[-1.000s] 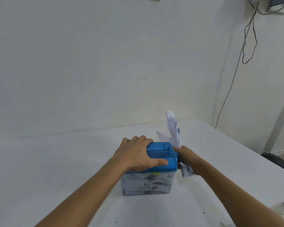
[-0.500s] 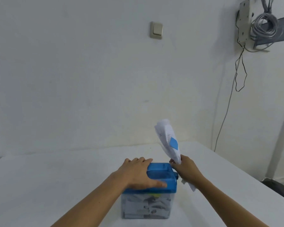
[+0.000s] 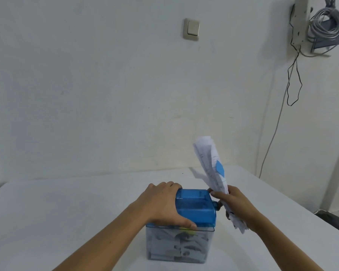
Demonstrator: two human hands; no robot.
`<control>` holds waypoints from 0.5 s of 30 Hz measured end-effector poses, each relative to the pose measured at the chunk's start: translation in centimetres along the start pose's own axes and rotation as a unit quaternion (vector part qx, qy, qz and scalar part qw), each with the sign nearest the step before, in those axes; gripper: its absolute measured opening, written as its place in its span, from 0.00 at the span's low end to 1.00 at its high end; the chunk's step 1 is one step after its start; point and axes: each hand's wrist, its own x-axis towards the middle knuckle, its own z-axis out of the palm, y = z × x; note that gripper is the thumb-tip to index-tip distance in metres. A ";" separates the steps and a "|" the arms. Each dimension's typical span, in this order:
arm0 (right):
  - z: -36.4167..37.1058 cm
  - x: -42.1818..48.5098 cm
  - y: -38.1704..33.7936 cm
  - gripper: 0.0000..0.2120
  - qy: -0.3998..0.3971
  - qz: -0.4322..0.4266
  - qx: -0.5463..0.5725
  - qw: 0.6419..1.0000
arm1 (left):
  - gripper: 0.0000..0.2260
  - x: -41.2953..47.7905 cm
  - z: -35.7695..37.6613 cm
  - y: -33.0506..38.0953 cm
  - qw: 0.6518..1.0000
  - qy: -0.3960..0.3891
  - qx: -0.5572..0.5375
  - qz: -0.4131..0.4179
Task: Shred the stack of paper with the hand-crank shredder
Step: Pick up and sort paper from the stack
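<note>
A small hand-crank shredder with a blue top stands on the white table. Its clear bin below holds many paper shreds. My left hand grips the blue top from the left, thumb along the front edge. My right hand is at the shredder's right side and holds a curled stack of printed paper that stands upright above it. The crank is mostly hidden behind my right hand and the paper.
A white wall rises behind the table, with a light switch. Cables hang on the right wall from a bracket with coiled wire. A dark object lies past the table's right edge.
The camera has tilted up, so the switch and coiled wire have come into view. My right hand has lifted with the paper beside the shredder. My left hand stays on the top.
</note>
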 end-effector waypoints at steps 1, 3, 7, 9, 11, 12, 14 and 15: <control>-0.1 0.3 0.3 0.14 0.028 -0.002 0.016 0.999 | 0.46 0.0 -0.2 0.0 1.000 -0.003 0.001 0.001; -0.3 0.7 0.9 0.12 0.060 0.002 0.058 0.997 | 0.45 0.2 -0.6 0.1 1.000 -0.010 -0.003 0.001; -0.3 0.1 1.5 0.09 0.004 0.017 0.073 0.997 | 0.44 0.3 -0.7 0.1 1.000 -0.012 -0.016 -0.004; -0.1 -0.5 1.6 0.04 -0.015 0.016 0.024 0.999 | 0.44 0.3 -0.6 0.0 1.000 -0.013 -0.026 -0.010; 0.1 -0.6 1.9 0.06 -0.011 0.001 -0.062 0.998 | 0.44 0.3 -0.6 0.0 0.999 -0.009 -0.031 -0.017; 0.1 -0.6 2.0 0.08 -0.011 -0.013 -0.112 0.994 | 0.44 0.2 -0.5 0.0 0.999 -0.007 -0.030 -0.020; 0.5 -0.8 2.4 0.11 -0.022 -0.038 -0.182 0.982 | 0.45 0.0 -0.2 0.0 0.999 -0.004 -0.026 -0.023; 0.7 -1.0 2.6 0.11 -0.027 -0.042 -0.199 0.979 | 0.46 0.0 0.0 0.1 1.000 -0.004 -0.021 -0.022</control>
